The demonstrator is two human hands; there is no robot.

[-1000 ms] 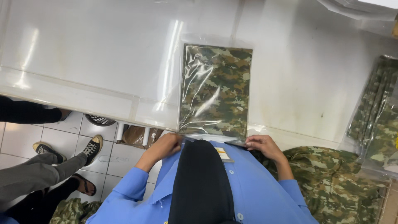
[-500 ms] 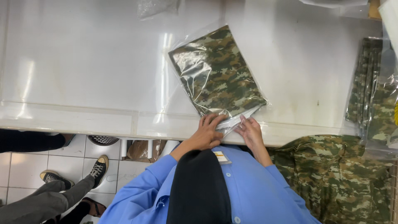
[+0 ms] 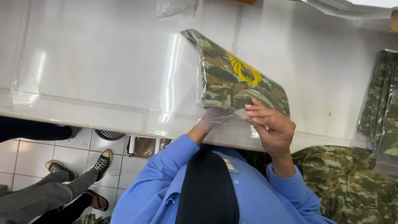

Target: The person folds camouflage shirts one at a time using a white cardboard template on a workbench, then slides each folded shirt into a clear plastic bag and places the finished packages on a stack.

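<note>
Fingers of my right hand [image 3: 271,126] curl over the near edge of the bagged camouflage garment [image 3: 236,85], thumb and fingertips pinching the clear plastic at its lower corner. My left hand [image 3: 213,120] sits behind the same plastic, seen through the film, gripping the bag's near end from underneath; how tightly those fingers close I cannot tell through the wrap. Between both hands the package is lifted off the table [image 3: 103,74] and tilted, its far end pointing up and away from me, a yellow emblem [image 3: 244,70] showing on the folded cloth.

Beyond the package the white table spreads wide, glossy under the light. A crumpled clear bag [image 3: 174,7] lies at its far edge. To my right, another bagged camouflage bundle [image 3: 383,108] rests at the table's end, and loose camouflage fabric [image 3: 348,182] is heaped below it beside my blue sleeve. On the tiled floor [image 3: 25,155] to my left are another person's legs and black sneakers [image 3: 81,164].
</note>
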